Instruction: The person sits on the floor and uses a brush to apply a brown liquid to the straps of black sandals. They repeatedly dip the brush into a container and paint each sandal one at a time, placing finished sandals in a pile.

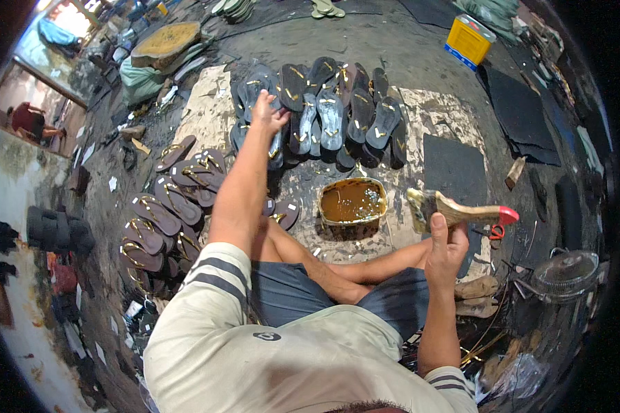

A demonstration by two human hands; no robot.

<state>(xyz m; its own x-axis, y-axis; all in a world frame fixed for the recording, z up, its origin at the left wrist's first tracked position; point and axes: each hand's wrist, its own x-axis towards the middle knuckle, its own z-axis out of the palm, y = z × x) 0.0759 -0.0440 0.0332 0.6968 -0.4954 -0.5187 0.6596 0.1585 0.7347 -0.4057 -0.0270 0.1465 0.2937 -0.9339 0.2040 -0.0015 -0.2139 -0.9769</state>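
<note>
Wooden brush (472,210): fingers of the right hand (448,249) closed round its handle, bristles leftward, right of the tub (353,220) of brown liquid. Likely light, stiff-handled; mid-handle hold suits. Dark sandals (331,120), on floor ahead: probably light, flexible, slick where glossy; edges best. Left hand (267,115): arm outstretched over them, fingers parted, apparently holding nothing; contact unclear. Right forearm: raised, thumb upright.
</note>
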